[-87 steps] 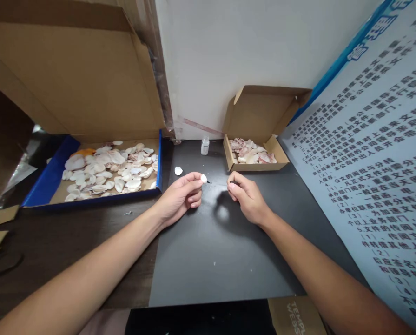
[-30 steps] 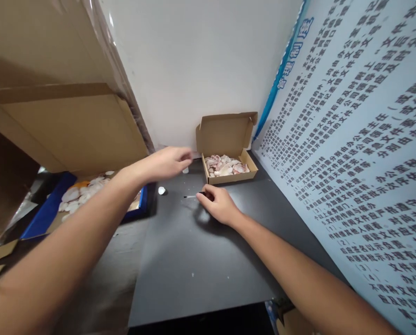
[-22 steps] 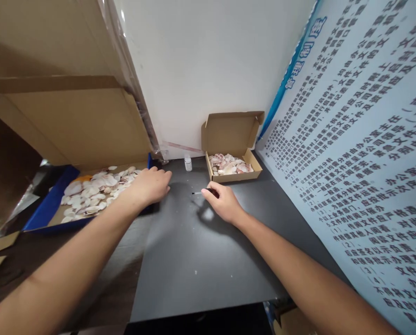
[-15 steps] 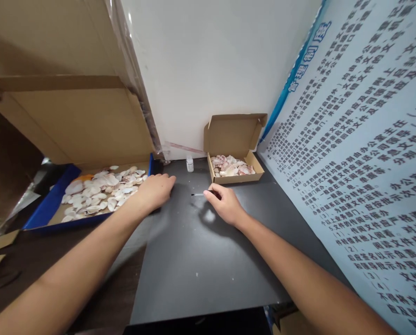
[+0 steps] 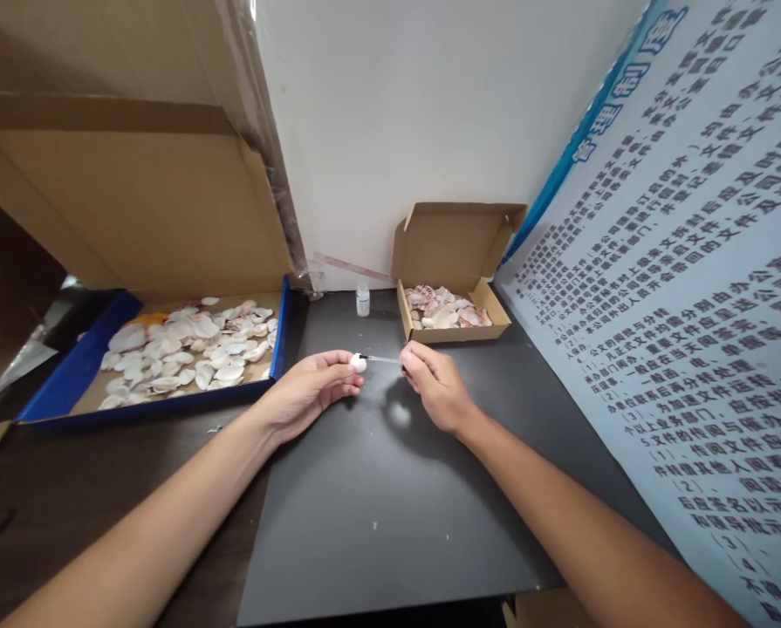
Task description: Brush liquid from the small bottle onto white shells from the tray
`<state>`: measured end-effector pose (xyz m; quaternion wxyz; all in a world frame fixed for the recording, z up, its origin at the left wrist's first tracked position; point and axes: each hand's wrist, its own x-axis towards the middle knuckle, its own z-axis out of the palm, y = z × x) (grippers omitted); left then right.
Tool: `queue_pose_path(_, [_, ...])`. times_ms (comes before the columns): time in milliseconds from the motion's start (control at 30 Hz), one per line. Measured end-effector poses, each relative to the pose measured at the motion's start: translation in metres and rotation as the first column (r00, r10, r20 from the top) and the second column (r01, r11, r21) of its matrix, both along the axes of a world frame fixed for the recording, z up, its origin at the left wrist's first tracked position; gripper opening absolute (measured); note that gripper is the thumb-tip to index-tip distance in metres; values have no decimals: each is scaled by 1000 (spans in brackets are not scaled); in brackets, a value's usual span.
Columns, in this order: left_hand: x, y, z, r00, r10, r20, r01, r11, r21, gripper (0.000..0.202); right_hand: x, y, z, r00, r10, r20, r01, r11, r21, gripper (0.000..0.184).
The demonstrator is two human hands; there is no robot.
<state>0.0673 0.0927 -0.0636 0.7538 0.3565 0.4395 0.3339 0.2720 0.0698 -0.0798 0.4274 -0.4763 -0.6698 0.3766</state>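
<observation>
Over the dark table [image 5: 325,532], my left hand [image 5: 308,392] pinches a small white shell [image 5: 359,364] between thumb and fingers. My right hand [image 5: 437,388] grips a thin brush [image 5: 383,359] with a pale stem and a black tip. The tip points left and appears to meet the shell's surface. What lies inside my right fist is mostly hidden. A small labelled bottle [image 5: 362,303] stands upright behind the hands, near the wall.
A blue-edged box [image 5: 76,397] with many pale shells sits at the left, its cardboard lid [image 5: 167,209] raised. At the back right is a smaller open carton [image 5: 455,333] of reddish and white shells. A printed blue banner [image 5: 678,288] borders the right side.
My left hand has moved from the edge of the shell box to the middle and now holds a white shell at the brush tip. The camera view has shifted slightly.
</observation>
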Motion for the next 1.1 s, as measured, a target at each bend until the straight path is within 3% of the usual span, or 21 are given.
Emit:
queue_pose_path(200, [1, -3, -7, 998, -40, 41, 38, 998, 43, 22, -1, -1, 4, 1000, 4, 27, -4, 1000, -19, 36])
queue_pose_path(633, [7, -9, -7, 985, -120, -126, 140, 975, 170, 30, 0, -2, 10, 997, -50, 66, 52, 998, -25, 34])
queue_pose_path(1100, [5, -10, -10, 975, -162, -152, 193, 956, 221, 26, -2, -2, 8, 995, -37, 91, 41, 998, -42, 33])
